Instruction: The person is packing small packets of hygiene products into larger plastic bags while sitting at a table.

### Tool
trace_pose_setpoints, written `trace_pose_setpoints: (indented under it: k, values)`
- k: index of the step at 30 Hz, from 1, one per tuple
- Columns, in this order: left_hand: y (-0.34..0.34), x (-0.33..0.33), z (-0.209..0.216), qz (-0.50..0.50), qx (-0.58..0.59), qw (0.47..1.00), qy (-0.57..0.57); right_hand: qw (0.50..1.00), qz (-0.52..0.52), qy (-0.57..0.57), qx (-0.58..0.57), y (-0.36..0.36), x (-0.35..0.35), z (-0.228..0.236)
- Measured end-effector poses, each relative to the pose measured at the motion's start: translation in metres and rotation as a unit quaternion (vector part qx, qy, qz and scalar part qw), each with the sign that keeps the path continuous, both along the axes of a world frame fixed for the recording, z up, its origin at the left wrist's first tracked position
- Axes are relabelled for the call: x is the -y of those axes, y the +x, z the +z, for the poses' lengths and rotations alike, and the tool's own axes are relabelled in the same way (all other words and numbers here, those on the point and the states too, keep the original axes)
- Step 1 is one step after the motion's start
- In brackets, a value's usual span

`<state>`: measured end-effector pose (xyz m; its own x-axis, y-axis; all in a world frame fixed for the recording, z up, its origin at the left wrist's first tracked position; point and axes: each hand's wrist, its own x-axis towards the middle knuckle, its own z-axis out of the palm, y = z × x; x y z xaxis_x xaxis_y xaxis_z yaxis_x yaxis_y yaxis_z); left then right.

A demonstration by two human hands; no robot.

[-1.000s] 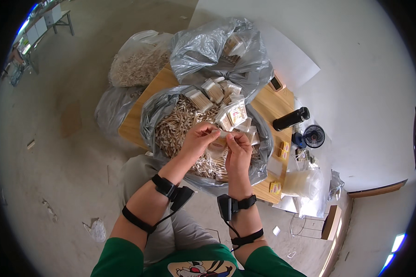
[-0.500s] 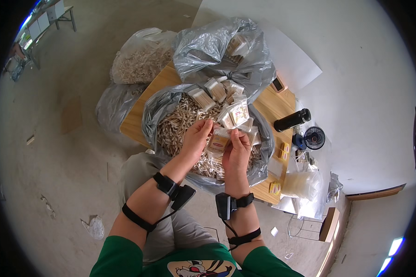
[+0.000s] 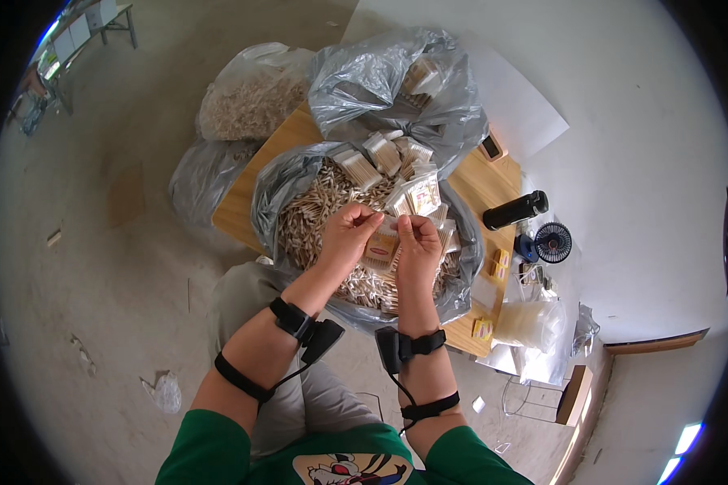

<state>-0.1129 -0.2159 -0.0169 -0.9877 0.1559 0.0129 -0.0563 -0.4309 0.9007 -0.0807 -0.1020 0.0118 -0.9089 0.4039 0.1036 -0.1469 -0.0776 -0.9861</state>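
Observation:
Between my two hands is a small clear packet of cotton swabs (image 3: pixel 381 248) with a yellow label. My left hand (image 3: pixel 350 234) pinches its top edge on the left, and my right hand (image 3: pixel 417 242) pinches the same edge on the right. Both sets of fingertips are close together. Beneath them a grey plastic bag (image 3: pixel 265 198) stands open, full of loose cotton swabs (image 3: pixel 307 212). Several filled packets (image 3: pixel 357 168) lie on the far side of the heap, and a packet with a yellow label (image 3: pixel 422 194) rests just beyond my right hand.
The bag stands on a wooden table (image 3: pixel 247 194). Behind it is another grey bag (image 3: pixel 352 85) holding packets; a clear bag of swabs (image 3: pixel 255 101) sits far left. At right are a black flask (image 3: pixel 515 210), a small fan (image 3: pixel 552 242), yellow boxes (image 3: pixel 483 329) and a stool (image 3: pixel 573 395).
My hands have drawn closer together along the packet's top edge. The right hand has shifted slightly up, and the left thumb and fingers now reach further over the edge.

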Motion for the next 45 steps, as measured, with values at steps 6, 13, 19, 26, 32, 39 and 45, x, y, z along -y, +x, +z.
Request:
trace_pose_setpoints:
  k: [6,13,19,26,32,39,45]
  values:
    - [-0.004,0.003,0.007,0.061,0.013,0.996,0.060,1.000,0.013,-0.019,0.020,0.008,0.000,-0.008]
    - [-0.002,0.005,0.000,0.202,-0.041,0.975,-0.087,0.984,0.069,-0.119,0.112,0.030,0.025,-0.018]
    - [-0.015,0.014,-0.003,0.057,0.008,0.988,-0.145,0.995,0.041,0.004,0.094,0.026,0.001,-0.002]
    - [-0.006,0.009,0.009,0.124,-0.110,0.949,-0.267,0.992,-0.002,-0.060,0.110,0.024,0.002,-0.015]
    - [-0.003,0.005,0.004,0.092,-0.110,0.940,-0.310,0.986,-0.027,0.006,0.162,0.013,0.000,-0.024]
    - [-0.003,0.005,0.004,0.137,-0.117,0.942,-0.283,0.982,-0.071,0.017,0.171,0.002,0.011,-0.016]
    - [-0.017,0.020,0.005,0.142,-0.082,0.954,-0.250,0.988,-0.035,0.040,0.146,-0.004,0.001,-0.026]
